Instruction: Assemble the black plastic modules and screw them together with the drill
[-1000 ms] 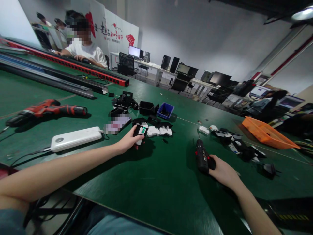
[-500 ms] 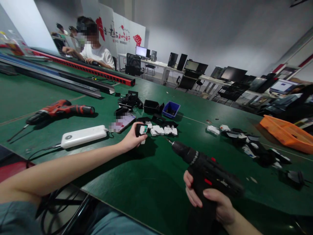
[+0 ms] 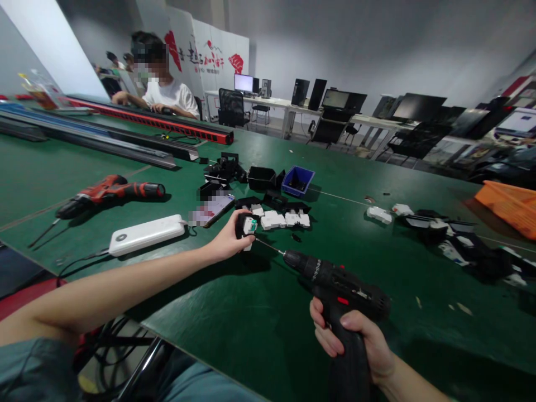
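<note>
Left fingers clasp a block; right fingers, a drill.

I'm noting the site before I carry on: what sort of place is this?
Probably a small assembly workshop sharing a room with an office: a green worktable with small white parts, a black power drill in the right hand, and computer monitors on desks beyond.

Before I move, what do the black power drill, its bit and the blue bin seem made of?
Black power drill: probably matte plastic, judging by its dull, moulded body. Bit: likely bare metal, given its thin silvery glint. Blue bin: probably plastic, semi-gloss, from its even colour and smooth walls.
</note>
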### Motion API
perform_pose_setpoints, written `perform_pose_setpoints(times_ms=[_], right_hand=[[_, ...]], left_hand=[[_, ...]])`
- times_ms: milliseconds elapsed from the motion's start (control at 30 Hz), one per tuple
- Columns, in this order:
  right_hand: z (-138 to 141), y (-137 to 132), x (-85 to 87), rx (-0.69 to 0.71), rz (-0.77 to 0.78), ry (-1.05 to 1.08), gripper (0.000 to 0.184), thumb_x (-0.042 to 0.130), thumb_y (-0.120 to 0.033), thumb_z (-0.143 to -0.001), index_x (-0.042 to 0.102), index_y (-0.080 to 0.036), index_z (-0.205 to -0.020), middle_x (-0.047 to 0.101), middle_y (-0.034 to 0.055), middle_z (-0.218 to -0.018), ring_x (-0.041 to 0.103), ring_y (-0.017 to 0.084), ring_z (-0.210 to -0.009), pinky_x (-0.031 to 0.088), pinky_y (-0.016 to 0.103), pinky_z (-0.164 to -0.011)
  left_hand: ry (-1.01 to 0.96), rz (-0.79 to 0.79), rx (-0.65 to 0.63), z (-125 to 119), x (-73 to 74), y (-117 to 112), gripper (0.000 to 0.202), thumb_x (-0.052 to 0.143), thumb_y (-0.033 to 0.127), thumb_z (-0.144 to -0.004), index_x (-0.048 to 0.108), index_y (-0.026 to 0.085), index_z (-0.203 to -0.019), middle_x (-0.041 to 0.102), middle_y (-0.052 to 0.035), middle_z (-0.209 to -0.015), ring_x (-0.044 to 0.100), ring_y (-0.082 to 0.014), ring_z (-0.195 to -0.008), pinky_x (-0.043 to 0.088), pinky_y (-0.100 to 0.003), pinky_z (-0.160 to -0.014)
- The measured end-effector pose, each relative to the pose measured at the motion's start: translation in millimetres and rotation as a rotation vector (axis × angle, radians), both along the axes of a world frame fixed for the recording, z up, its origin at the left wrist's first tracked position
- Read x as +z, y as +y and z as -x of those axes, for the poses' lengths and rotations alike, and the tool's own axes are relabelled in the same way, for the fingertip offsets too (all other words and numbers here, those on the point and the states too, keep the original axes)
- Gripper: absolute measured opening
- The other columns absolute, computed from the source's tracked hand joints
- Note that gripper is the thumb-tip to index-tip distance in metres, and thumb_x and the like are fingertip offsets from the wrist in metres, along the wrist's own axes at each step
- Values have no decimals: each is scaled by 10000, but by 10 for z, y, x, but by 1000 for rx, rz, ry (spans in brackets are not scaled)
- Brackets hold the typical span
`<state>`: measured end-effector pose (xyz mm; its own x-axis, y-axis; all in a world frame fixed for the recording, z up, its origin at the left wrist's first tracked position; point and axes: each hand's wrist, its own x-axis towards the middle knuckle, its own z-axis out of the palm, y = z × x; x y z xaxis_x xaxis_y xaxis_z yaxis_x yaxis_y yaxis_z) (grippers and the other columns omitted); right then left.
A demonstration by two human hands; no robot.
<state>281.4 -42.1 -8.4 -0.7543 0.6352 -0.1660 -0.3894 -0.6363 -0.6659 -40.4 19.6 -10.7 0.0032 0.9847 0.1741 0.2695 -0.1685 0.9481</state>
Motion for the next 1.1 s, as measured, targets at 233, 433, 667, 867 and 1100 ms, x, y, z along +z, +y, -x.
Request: perform_pose_setpoints(times_ms=[233,433,667,867,1100], right_hand=[[8,-3,-4,5,-22,-26,301,532,-323,-760,637,-106,-941,527,52,-794,373,73,-481,342,256,-528],[4,-6,-1,-5,-12,-46,298,536,-326,-759,635,-115,-945,523,49,-798,368,70,-480,343,258,-534],[7,-14,0,-19,-4,-30,299,537,-308,-756,653,-114,-953,540,52,-817,372,69,-478,344,254,-528],[6,-3,-15,-24,-10,-24,308,532,-312,-762,651,-111,-963,539,55,-820,374,71,-480,344,255,-530],[10,-5,-19,-28,-12,-20,306,525,-309,-765,652,-113,-962,543,54,-818,365,67,-472,345,253,-527]], left_hand=[[75,-45,36,-7,3,6,591,647,274,-733,391,196,-1260,558,-66,-1098,592,-197,-900,538,-318,-759],[113,-88,26,6,1,4,589,650,257,-726,410,189,-1260,551,-83,-1152,576,-238,-1010,501,-394,-895],[127,-72,51,-2,-9,17,597,659,263,-721,425,198,-1266,567,-68,-1122,582,-245,-1010,489,-417,-927],[135,-47,69,-14,12,11,609,659,270,-713,439,210,-1277,584,-47,-1049,594,-246,-989,505,-412,-912],[130,-50,34,-5,15,3,604,649,257,-731,419,199,-1286,570,-68,-1123,589,-236,-998,503,-393,-908]])
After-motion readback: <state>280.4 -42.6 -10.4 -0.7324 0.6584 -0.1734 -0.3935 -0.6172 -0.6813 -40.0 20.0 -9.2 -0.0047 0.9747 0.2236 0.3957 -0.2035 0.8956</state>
